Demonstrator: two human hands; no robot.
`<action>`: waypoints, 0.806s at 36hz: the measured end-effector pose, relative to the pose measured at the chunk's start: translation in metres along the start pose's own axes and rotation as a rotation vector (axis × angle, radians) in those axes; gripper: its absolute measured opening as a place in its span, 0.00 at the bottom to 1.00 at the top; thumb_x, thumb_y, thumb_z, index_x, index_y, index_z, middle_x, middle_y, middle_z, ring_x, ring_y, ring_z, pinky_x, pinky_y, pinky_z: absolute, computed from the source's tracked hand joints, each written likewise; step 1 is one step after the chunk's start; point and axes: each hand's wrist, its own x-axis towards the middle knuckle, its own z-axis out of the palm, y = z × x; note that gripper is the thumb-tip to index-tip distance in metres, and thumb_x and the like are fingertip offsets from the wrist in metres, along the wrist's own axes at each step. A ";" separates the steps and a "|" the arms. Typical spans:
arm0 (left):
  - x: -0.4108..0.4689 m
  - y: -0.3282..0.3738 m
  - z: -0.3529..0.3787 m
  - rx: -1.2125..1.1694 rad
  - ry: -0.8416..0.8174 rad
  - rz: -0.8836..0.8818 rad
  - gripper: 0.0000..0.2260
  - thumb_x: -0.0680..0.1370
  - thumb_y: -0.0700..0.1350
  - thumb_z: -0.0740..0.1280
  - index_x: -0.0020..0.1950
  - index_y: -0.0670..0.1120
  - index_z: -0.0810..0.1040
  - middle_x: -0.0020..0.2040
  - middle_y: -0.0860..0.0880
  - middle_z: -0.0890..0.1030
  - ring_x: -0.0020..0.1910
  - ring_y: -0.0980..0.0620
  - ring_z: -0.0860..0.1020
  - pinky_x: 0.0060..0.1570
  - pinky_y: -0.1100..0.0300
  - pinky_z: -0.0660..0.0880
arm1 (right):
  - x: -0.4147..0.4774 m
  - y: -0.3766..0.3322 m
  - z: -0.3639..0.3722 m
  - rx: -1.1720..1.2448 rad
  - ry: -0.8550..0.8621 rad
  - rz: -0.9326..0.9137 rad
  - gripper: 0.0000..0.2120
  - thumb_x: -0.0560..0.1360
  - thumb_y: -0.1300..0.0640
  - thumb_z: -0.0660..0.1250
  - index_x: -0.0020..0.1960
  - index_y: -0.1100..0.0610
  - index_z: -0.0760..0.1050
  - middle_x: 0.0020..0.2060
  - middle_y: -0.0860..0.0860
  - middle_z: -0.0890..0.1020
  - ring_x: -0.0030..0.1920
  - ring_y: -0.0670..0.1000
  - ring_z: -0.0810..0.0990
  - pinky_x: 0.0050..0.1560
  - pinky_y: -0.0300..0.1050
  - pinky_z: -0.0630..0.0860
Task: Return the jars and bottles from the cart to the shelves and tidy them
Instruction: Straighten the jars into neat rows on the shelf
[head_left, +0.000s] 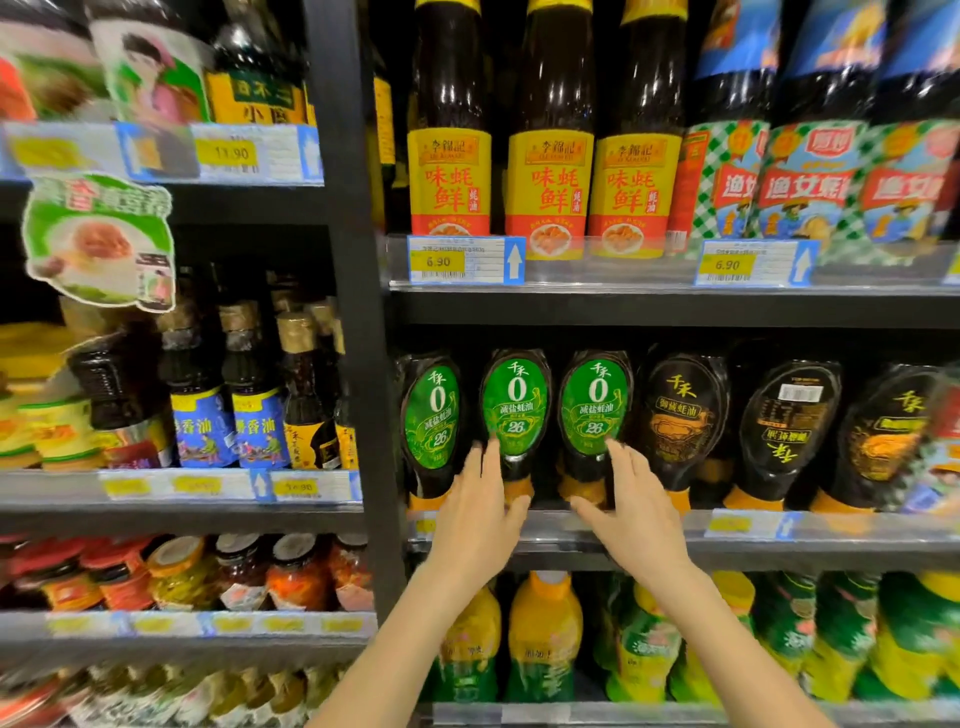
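The left hand (480, 514) touches the middle green oyster-sauce bottle (517, 410). The right hand (634, 514) touches the green bottle (595, 410) beside it. Fingers are straight and apart. These look shelved; I think only tidying is left.

My head-worn wide camera looks forward and slightly down, close to the shelves (675, 306) just beyond my fingers (489, 460), which reach in from below.

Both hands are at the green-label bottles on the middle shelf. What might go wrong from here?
The green-label bottles stand upside down on narrow orange caps, packed close; a push from the left hand or right hand might topple one into its neighbours. Further right, one black-label bottle shows its back label upside down and may get overlooked while tidying.
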 end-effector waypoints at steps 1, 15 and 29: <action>-0.007 -0.001 -0.007 0.020 -0.035 0.018 0.31 0.80 0.52 0.57 0.77 0.46 0.44 0.78 0.46 0.50 0.76 0.48 0.53 0.72 0.55 0.56 | -0.006 -0.003 -0.004 -0.013 -0.023 -0.015 0.37 0.74 0.46 0.66 0.76 0.57 0.52 0.74 0.54 0.59 0.73 0.54 0.61 0.68 0.48 0.65; -0.150 -0.066 -0.133 0.272 -0.314 0.024 0.25 0.78 0.53 0.59 0.74 0.48 0.61 0.72 0.49 0.67 0.69 0.47 0.68 0.65 0.51 0.69 | -0.118 -0.099 -0.035 -0.170 -0.374 -0.106 0.30 0.76 0.48 0.64 0.73 0.57 0.59 0.70 0.54 0.69 0.68 0.54 0.69 0.64 0.49 0.68; -0.264 -0.192 -0.265 0.428 -0.383 -0.208 0.31 0.76 0.54 0.64 0.75 0.47 0.58 0.74 0.49 0.63 0.72 0.50 0.64 0.67 0.56 0.66 | -0.146 -0.248 0.010 -0.277 -0.579 -0.491 0.28 0.75 0.43 0.63 0.68 0.58 0.66 0.63 0.55 0.74 0.62 0.56 0.74 0.59 0.52 0.73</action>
